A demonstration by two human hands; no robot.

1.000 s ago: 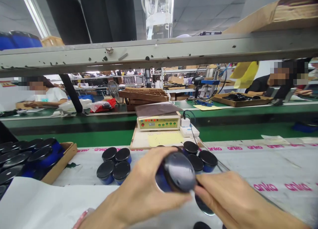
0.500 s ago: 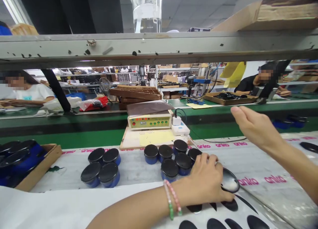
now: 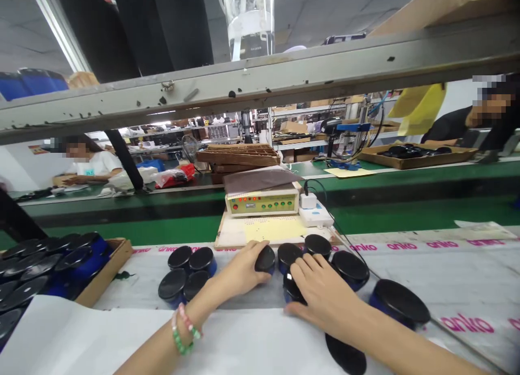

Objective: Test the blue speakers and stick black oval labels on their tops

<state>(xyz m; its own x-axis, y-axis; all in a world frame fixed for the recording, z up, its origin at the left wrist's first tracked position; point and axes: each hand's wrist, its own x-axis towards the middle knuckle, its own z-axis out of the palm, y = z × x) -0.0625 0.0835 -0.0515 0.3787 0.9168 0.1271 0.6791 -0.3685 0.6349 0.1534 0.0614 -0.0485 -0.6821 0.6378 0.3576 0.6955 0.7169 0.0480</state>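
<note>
Bench (image 3: 467,288), right hand (image 3: 320,291) splayed over black-lidded container (image 3: 293,287)

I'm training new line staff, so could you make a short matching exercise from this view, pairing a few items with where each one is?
Items:
1. Left hand
2. Right hand
3. Beaded bracelet
4. Electronic control box

Places:
A. Around a wrist
B. On a wooden board beyond the containers
C. Fingers against a black-capped container
D. Spread over a blue container among others

Pairs: 1-C, 2-D, 3-A, 4-B
</note>
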